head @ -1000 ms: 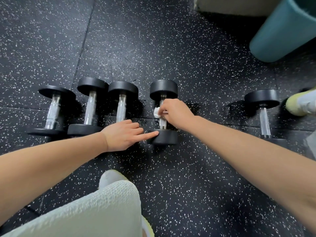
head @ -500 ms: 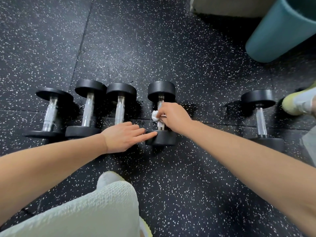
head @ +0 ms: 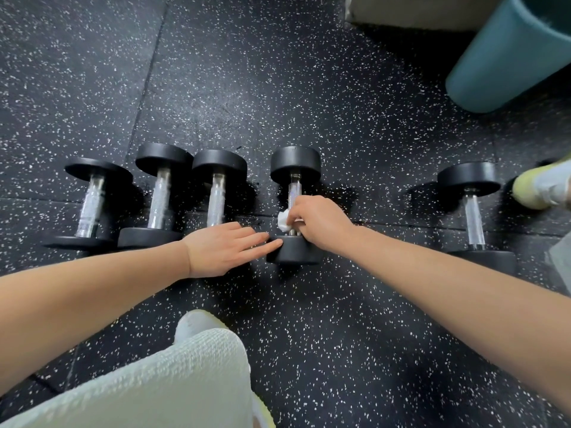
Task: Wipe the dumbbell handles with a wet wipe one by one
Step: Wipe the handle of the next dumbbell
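While the right hand [head: 321, 222] pinches the wipe [head: 283, 223] against the near end of the handle [head: 293, 193], fingers curled round the bar, the left hand [head: 222, 250] lies flat. Its fingers are straight and close together, tips touching the near head [head: 295, 251] of the dumbbell [head: 295, 163], probably to stop rolling. That dumbbell lies on the floor [head: 340, 304], fourth from the left.

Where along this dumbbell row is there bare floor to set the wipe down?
Widest gap: speckled black rubber floor between the black chrome-handled dumbbell being wiped and the far-right dumbbell. Also bare nearside of both. Crowded: the three left dumbbells.
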